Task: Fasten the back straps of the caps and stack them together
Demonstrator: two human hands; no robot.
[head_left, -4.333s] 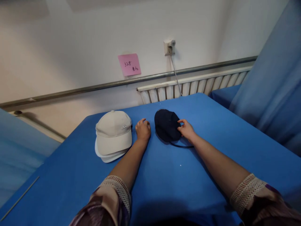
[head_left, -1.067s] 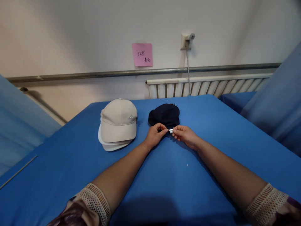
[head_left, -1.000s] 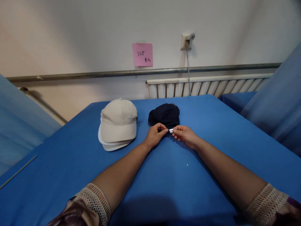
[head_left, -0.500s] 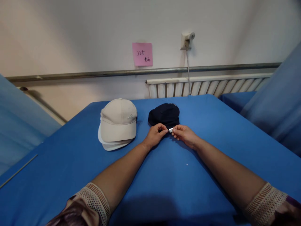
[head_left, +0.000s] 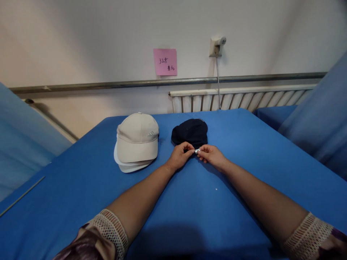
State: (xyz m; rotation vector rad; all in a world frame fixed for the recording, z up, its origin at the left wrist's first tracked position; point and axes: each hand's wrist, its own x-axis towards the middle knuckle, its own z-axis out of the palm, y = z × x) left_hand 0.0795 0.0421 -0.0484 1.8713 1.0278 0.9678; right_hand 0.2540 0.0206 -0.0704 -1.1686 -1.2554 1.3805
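Note:
A dark navy cap (head_left: 189, 131) lies on the blue-covered table, its near edge toward me. At that edge my left hand (head_left: 180, 156) is closed in a pinch on the cap's strap, most of which the fingers hide. My right hand (head_left: 213, 156) pinches a small silver metal buckle (head_left: 197, 151) between thumb and forefinger, right beside the left fingertips. To the left of my hands sits a stack of pale caps, with a beige cap (head_left: 138, 137) on top and a white brim (head_left: 132, 167) showing underneath.
A thin rod (head_left: 23, 195) lies at the table's left side. Behind the blue table (head_left: 173, 206) are a metal rail (head_left: 121, 85), a white radiator (head_left: 230, 99) and a plugged-in cord (head_left: 218, 79). Blue curtains (head_left: 322, 119) hang at both sides. A pink note (head_left: 165, 62) is on the wall.
Earlier my left hand rested between the caps and my right touched the navy cap's side. The cap has since been turned, and both hands meet at its strap. Lately the buckle has tilted slightly.

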